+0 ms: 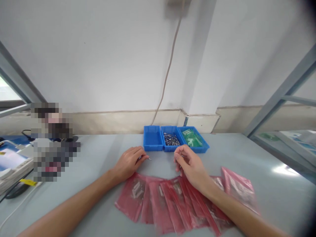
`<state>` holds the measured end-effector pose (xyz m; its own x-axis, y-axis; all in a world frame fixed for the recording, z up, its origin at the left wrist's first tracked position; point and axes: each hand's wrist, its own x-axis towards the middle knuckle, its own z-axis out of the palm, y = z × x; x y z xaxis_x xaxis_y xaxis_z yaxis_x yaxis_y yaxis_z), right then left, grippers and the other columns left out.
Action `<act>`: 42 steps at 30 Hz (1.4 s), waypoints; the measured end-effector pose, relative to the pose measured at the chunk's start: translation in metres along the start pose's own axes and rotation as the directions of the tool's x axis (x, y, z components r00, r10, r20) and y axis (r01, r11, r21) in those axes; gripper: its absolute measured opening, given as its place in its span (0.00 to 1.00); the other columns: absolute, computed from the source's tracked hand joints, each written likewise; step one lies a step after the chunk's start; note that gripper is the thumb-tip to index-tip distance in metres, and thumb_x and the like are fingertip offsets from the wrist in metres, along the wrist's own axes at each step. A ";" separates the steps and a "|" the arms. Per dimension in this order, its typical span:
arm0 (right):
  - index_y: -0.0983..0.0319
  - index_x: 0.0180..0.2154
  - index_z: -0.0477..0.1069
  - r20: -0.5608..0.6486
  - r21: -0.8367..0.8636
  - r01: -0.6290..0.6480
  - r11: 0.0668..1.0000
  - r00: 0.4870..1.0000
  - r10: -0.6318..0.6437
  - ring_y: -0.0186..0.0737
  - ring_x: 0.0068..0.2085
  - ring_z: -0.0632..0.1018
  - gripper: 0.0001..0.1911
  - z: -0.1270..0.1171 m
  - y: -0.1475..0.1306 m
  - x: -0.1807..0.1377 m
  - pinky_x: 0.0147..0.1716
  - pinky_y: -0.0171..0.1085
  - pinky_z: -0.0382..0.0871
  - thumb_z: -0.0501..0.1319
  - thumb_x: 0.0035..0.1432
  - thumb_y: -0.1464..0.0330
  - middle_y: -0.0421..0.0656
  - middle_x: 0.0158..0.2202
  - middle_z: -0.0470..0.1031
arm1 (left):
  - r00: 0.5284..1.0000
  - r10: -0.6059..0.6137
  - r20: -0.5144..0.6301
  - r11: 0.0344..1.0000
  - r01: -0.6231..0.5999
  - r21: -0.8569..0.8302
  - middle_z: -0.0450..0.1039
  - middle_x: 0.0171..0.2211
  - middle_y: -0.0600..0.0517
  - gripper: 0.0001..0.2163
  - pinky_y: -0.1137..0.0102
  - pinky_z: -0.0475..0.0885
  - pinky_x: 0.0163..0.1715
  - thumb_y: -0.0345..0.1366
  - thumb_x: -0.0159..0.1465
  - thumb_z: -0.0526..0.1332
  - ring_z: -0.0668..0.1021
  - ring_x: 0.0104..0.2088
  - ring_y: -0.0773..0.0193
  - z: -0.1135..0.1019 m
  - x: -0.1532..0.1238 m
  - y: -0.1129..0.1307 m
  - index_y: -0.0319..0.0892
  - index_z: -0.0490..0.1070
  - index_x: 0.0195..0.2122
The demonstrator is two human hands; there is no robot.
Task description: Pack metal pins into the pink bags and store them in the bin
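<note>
Evidently for easy reach, in the head view we kept the pink bags (160, 200) fanned and overlapping at six o'clock of our hands, each showing small pale parts inside. Our left hand (129, 161) pinched a thin metal pin (148, 159), tip toward three o'clock. Our right hand (190, 164) curled narrow over the bags; whether it held anything we could not tell. Three blue trays (152, 144) sat at twelve o'clock, the middle one holding loose pins (171, 139).

Assembly workshop: parts bins (153, 140), pink bags (160, 200).
</note>
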<state>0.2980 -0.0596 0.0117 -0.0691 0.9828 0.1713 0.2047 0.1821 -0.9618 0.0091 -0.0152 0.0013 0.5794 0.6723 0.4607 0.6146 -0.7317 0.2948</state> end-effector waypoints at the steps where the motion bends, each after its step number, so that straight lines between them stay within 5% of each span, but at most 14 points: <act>1: 0.56 0.39 0.66 -0.009 0.001 0.002 1.000 1.000 -0.001 0.35 0.24 0.76 0.15 0.000 0.000 0.000 0.22 0.35 0.69 0.60 0.72 0.52 0.37 0.32 0.74 | 1.000 -0.002 -0.006 1.000 0.002 -0.013 0.78 0.40 0.50 0.12 0.64 0.72 0.45 0.41 0.80 0.52 0.78 0.41 0.60 0.000 0.000 0.001 0.44 0.72 0.42; 8: 0.55 0.45 0.63 0.004 0.042 -0.053 0.998 0.999 0.053 0.31 0.17 0.72 0.19 0.002 -0.005 -0.003 0.17 0.33 0.65 0.56 0.73 0.46 0.37 0.34 0.76 | 0.999 -0.054 -0.002 0.996 0.054 -0.072 0.77 0.44 0.51 0.08 0.65 0.72 0.46 0.38 0.80 0.51 0.79 0.42 0.60 -0.003 0.000 0.005 0.46 0.69 0.47; 15: 0.55 0.46 0.69 0.019 -0.069 -0.022 0.997 1.000 0.023 0.34 0.21 0.67 0.17 -0.002 0.001 -0.001 0.21 0.34 0.62 0.57 0.73 0.49 0.33 0.26 0.65 | 0.986 -0.168 0.008 0.983 0.168 -0.070 0.76 0.39 0.51 0.08 0.64 0.72 0.41 0.38 0.80 0.48 0.77 0.37 0.59 -0.003 -0.003 0.006 0.46 0.65 0.48; 29: 0.52 0.56 0.73 0.050 -0.187 0.042 0.982 0.998 -0.034 0.40 0.32 0.73 0.17 -0.004 0.004 0.000 0.32 0.39 0.66 0.56 0.74 0.54 0.41 0.42 0.75 | 0.998 -0.038 0.055 0.999 0.037 0.031 0.75 0.37 0.51 0.13 0.65 0.69 0.39 0.38 0.81 0.48 0.75 0.35 0.59 -0.006 -0.001 0.010 0.45 0.67 0.41; 36: 0.55 0.43 0.77 0.028 -0.099 -0.015 0.995 0.999 0.017 0.42 0.35 0.74 0.11 -0.005 -0.010 -0.002 0.37 0.40 0.69 0.68 0.65 0.56 0.38 0.31 0.74 | 0.997 -0.027 0.067 0.996 0.021 0.085 0.76 0.37 0.51 0.13 0.65 0.68 0.38 0.38 0.81 0.49 0.74 0.34 0.59 -0.003 -0.001 0.007 0.44 0.67 0.40; 42: 0.57 0.37 0.74 -0.021 -0.130 0.013 0.991 1.000 -0.015 0.39 0.32 0.70 0.12 -0.009 -0.010 0.000 0.34 0.38 0.65 0.67 0.67 0.55 0.37 0.30 0.70 | 0.994 -0.043 0.101 0.994 0.032 0.109 0.76 0.36 0.51 0.14 0.64 0.68 0.38 0.40 0.81 0.48 0.76 0.35 0.59 0.000 -0.002 0.003 0.44 0.67 0.39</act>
<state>0.3051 -0.0608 0.0229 -0.0517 0.9803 0.1906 0.3289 0.1969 -0.9236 0.0103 -0.0189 0.0014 0.6036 0.7110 0.3607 0.6875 -0.6933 0.2161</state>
